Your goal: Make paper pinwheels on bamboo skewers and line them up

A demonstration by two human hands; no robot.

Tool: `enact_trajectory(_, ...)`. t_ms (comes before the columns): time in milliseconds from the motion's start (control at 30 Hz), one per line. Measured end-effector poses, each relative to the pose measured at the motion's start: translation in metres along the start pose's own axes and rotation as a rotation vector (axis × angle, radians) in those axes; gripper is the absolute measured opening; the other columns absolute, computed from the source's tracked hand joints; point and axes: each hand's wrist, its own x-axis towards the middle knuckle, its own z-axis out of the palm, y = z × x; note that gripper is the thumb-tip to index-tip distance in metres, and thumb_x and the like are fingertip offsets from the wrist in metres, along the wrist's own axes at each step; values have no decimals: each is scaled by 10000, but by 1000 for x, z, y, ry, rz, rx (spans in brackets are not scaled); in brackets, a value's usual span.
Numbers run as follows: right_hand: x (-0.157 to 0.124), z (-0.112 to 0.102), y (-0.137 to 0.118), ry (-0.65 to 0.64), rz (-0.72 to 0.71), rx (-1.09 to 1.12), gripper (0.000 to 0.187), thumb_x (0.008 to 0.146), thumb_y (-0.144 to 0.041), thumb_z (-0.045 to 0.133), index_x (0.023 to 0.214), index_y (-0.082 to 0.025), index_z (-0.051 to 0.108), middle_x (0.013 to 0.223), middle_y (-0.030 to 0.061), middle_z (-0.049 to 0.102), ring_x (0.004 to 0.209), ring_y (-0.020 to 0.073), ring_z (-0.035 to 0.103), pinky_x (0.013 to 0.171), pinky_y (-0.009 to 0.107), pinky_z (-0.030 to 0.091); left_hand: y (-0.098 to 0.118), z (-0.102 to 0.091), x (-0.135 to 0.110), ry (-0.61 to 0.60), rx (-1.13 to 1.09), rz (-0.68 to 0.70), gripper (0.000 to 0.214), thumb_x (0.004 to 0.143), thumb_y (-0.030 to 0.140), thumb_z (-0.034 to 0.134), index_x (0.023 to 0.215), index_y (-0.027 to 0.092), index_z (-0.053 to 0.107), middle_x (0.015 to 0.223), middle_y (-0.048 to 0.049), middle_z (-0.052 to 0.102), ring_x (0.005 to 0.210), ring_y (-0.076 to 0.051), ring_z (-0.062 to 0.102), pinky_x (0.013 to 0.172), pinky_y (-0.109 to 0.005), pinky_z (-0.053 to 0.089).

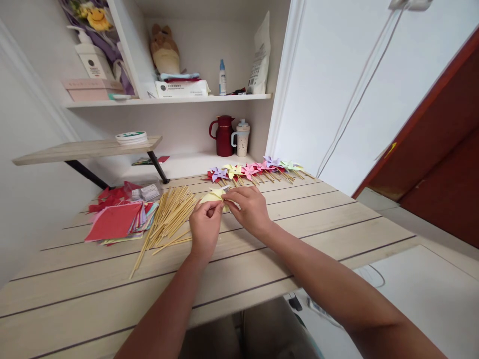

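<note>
Between my hands, just above the table, is a pale yellow paper pinwheel (212, 196) with its vanes folded inward. My left hand (205, 224) pinches its near edge between thumb and fingers. At the middle of the paper, the fingertips of my right hand (250, 207) are closed together; whether they also grip a small pin there is too small to tell. Left of my hands lies a loose heap of thin wooden sticks (170, 217). Beyond them, finished pinwheels on sticks (249, 171) in purple, yellow, pink and green lie in a row.
A stack of coloured paper squares (114, 222) lies at the left, near a clear plastic box (145, 192). A small raised shelf (90, 149) stands behind. At the back are a red jug (224, 135) and a beige cup (242, 138). The table's front edge runs below my forearms.
</note>
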Motion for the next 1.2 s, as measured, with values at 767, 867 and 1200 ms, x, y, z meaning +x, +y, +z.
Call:
enact_trajectory(767,7,-3,-4,-98,482,480,69,824,-262,707,835,-220,760,881,43,792,817,205,713,791,335,546,-10,-1,7,49,-22,-74,97,769,292,729,743,201,747,778,-40,707,710,-177,634,721,-309,497)
enact_trajectory(867,8,-4,0,-92,499,482,77,824,-269,700,827,-220,759,874,42,791,825,202,710,790,329,545,-11,-2,7,71,-73,-170,128,755,312,732,758,186,749,776,-42,711,712,-176,633,683,-296,492)
enact_trajectory(1200,6,-5,17,-716,473,-67,142,722,-129,711,675,-261,739,774,19,769,703,205,668,588,290,408,-9,-10,15,211,-284,-462,204,687,329,752,786,152,731,667,14,613,586,-114,506,556,-250,422)
